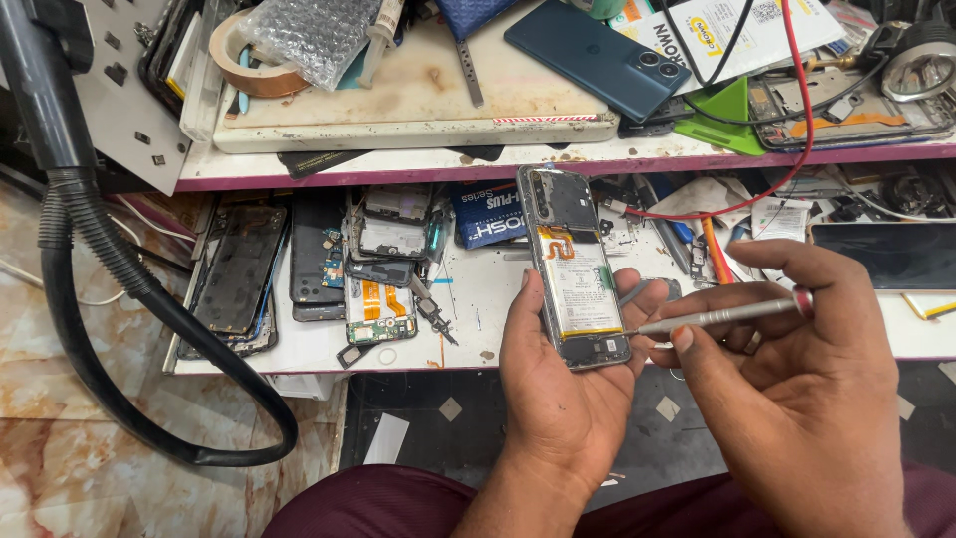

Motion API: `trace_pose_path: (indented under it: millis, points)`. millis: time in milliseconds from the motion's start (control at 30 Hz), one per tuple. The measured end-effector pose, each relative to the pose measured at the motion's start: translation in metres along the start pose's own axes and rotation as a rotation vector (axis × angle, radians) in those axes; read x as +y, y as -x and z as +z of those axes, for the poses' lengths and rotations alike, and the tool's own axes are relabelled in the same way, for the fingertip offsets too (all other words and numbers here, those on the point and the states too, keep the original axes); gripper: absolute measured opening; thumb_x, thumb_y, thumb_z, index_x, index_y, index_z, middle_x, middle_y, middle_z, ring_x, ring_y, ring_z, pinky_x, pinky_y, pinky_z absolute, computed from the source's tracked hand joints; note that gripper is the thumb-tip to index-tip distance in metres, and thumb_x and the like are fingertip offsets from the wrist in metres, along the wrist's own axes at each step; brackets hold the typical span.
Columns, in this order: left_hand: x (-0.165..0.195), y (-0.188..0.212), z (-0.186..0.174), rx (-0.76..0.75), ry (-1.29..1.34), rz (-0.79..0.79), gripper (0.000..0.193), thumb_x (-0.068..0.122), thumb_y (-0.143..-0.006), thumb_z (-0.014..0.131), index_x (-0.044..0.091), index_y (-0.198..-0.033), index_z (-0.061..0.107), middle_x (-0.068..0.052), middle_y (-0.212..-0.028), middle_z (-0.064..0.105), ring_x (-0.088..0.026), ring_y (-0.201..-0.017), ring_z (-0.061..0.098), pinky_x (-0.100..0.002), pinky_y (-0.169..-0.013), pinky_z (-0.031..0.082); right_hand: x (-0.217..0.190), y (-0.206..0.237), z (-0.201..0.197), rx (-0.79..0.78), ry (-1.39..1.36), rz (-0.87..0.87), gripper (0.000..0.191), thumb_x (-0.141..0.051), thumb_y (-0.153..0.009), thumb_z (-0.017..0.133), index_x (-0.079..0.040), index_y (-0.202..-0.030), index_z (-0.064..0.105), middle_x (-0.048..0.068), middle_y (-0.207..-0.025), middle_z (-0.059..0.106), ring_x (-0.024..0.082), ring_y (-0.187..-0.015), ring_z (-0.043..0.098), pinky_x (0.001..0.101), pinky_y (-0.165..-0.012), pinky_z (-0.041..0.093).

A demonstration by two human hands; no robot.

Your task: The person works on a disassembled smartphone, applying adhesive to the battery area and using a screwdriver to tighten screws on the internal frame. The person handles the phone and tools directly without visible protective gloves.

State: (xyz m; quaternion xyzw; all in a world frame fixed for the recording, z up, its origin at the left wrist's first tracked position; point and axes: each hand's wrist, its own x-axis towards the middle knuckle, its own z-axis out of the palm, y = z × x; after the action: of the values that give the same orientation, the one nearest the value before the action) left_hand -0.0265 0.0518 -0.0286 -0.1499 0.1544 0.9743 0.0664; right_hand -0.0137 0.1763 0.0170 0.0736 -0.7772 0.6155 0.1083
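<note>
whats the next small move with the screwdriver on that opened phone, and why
Probably seat the tip squarely in the screw and turn. The right hand holds the slim screwdriver with its tip at the lower right edge of the opened phone, which the left hand cradles with its battery exposed. Whether the tip is already in a screw is too small to tell.

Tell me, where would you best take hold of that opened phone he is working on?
Judging by its shape, grip the opened phone by its two long thin edges, low down, coming from behind. The left hand cradles it that way, so the exposed battery stays uncovered for the screwdriver in the right hand.
</note>
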Motion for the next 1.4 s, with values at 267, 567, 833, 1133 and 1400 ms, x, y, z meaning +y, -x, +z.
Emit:
trace_pose_path:
  millis: [267,567,833,1133,1400]
  points:
    - [0.0010,0.0006,0.0006,0.017,-0.029,-0.006,0.064,0.056,-0.102,0.034,0.008,-0.139,0.055,-0.012,-0.116,0.067,-0.029,-0.114,0.067,-0.034,-0.080,0.049,0.0001,0.0015,0.0001,0.012,-0.012,-0.014,0.055,0.012,-0.089,0.062,0.002,-0.137,0.037,0.023,-0.105,0.071,0.024,-0.094,0.076,0.0322,-0.081,0.064]
    - [-0.0014,-0.0016,-0.0020,-0.035,0.027,-0.013,0.062,0.056,-0.102,0.036,0.009,-0.138,0.054,-0.013,-0.114,0.066,-0.031,-0.111,0.066,-0.038,-0.081,0.050,-0.0003,0.0011,0.0008,0.024,0.024,0.001,0.055,0.013,-0.089,0.062,0.002,-0.137,0.037,0.023,-0.104,0.071,0.025,-0.096,0.076,0.0338,-0.083,0.065]
    - [-0.0001,-0.0019,-0.0026,-0.016,0.044,-0.035,0.063,0.057,-0.101,0.036,0.009,-0.138,0.055,-0.013,-0.115,0.067,-0.032,-0.113,0.066,-0.038,-0.084,0.049,-0.0010,0.0018,-0.0007,0.027,0.023,0.006,0.055,0.012,-0.090,0.062,0.003,-0.138,0.037,0.023,-0.104,0.071,0.025,-0.096,0.076,0.0339,-0.084,0.065]
    - [0.0005,-0.0013,-0.0038,-0.030,0.047,-0.029,0.064,0.057,-0.102,0.036,0.008,-0.138,0.055,-0.014,-0.116,0.067,-0.032,-0.113,0.066,-0.039,-0.084,0.048,-0.0003,0.0021,0.0015,0.019,0.021,0.016,0.055,0.012,-0.088,0.063,0.002,-0.137,0.038,0.023,-0.104,0.071,0.024,-0.095,0.076,0.0334,-0.082,0.064]
    - [0.0007,-0.0012,-0.0030,-0.021,0.066,-0.026,0.064,0.056,-0.102,0.036,0.007,-0.138,0.054,-0.015,-0.116,0.066,-0.033,-0.113,0.066,-0.042,-0.088,0.051,-0.0003,0.0002,0.0019,0.018,0.027,0.007,0.056,0.013,-0.088,0.061,0.002,-0.137,0.037,0.023,-0.104,0.071,0.025,-0.097,0.076,0.0328,-0.084,0.064]
